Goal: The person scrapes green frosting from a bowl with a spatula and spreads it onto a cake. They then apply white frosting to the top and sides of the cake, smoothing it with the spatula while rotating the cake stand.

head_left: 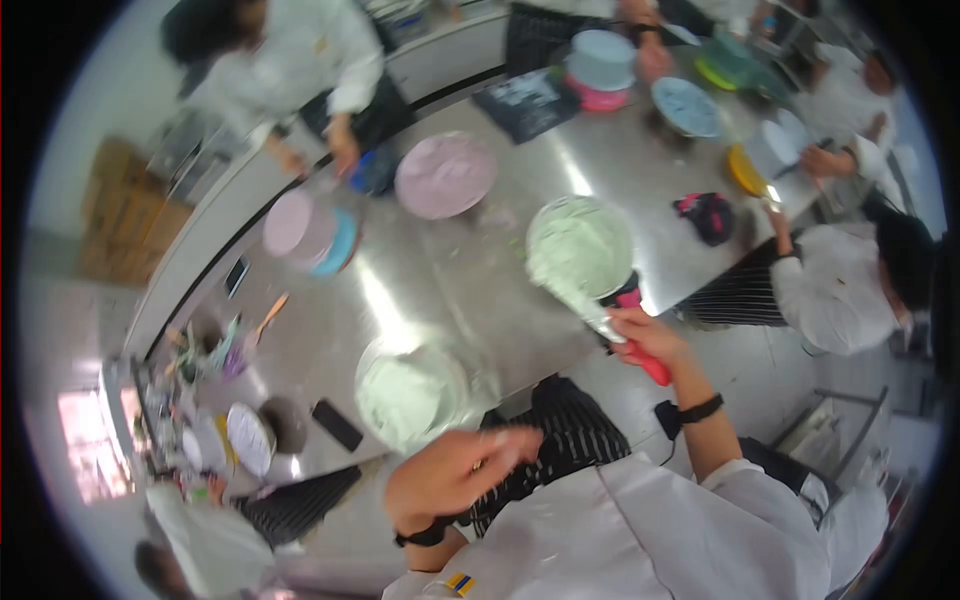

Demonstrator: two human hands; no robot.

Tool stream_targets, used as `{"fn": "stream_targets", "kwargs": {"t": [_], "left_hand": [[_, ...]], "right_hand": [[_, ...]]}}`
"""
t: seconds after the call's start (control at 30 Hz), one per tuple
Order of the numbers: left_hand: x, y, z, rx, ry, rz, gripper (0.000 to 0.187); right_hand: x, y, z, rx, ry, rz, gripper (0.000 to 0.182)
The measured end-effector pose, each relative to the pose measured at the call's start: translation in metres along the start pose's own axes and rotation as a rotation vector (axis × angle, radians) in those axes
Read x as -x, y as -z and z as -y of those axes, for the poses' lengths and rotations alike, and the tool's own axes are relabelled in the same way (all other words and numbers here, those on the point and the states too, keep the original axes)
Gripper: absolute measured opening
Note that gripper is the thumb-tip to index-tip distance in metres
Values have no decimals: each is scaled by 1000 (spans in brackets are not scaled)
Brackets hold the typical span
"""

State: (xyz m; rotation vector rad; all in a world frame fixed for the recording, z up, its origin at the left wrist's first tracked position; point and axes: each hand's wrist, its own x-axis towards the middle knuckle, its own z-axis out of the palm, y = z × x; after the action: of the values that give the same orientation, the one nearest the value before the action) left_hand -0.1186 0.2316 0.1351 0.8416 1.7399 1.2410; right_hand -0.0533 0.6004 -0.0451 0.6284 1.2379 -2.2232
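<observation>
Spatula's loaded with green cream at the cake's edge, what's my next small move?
Probably draw the spatula across the green cake top: right hand holds it at the near rim, cream looks uneven. Left hand is off the cake.

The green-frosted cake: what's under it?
The green-frosted cake sits on a dark stand with a pink part, on the steel table. The right hand and spatula cover the stand's lower side.

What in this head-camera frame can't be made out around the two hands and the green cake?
- Spatula blade: blurred where it meets the green cake, so contact is unclear.
- Right hand: its fingers cover most of the red handle.
- Left hand: motion-blurred fingertips; whether it touches the bowl is unclear.
- Small tools at the table end: too small.
</observation>
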Motion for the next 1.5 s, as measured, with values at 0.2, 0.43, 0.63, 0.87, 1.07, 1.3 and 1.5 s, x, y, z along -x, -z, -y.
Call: {"fn": "stream_targets", "kwargs": {"t": [0.2, 0.43, 0.63, 0.87, 1.07, 1.3, 1.5], "left_hand": [[240, 51, 109, 251, 99, -1038, 28], [196, 62, 391, 794, 414, -1106, 37], [182, 22, 408, 900, 304, -1100, 29], [212, -18, 394, 1045, 362, -889, 23], [196, -12, 389, 969, 261, -921, 23], [202, -29, 388, 1017, 316, -844, 24], [199, -33, 381, 997, 320, -915, 28]], "right_hand": [[29, -119, -14, 590, 112, 226, 30], [33, -251, -80, 1155, 431, 56, 37], [46, -316, -142, 1351, 514, -224, 36], [53, -338, -184, 1443, 527, -392, 38], [44, -333, -215, 1479, 613, -473, 39], [12, -298, -226, 1488, 797, -589, 37], [8, -291, -231, 1398, 773, -505, 40]]}}
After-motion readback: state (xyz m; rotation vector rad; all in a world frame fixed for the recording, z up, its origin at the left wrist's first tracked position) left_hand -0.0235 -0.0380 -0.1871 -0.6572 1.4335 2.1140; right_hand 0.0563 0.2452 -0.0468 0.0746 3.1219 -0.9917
